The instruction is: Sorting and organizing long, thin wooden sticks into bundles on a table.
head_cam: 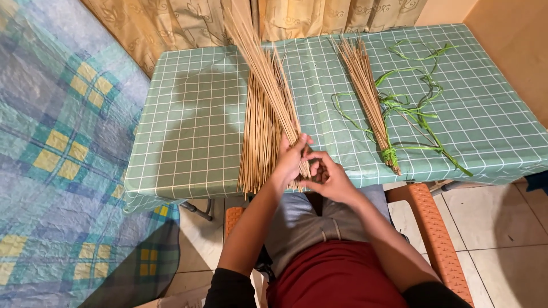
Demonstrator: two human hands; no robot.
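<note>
Sticks: a bunch of thin tan sticks [268,85] is being held up at the table's [188,142] near edge, over a loose pile [257,142].
Left hand [292,159]: is being wrapped around the bunch's lower end.
Right hand [331,179]: is being curled closed beside it (contents hidden).
Aside: a tied bundle [365,91] is lying among green strips [411,102].

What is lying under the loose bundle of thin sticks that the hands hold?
Under the stick bundle lies the green checked tablecloth. The table itself is covered by that cloth. Both the left hand and right hand hide the near ends.
</note>
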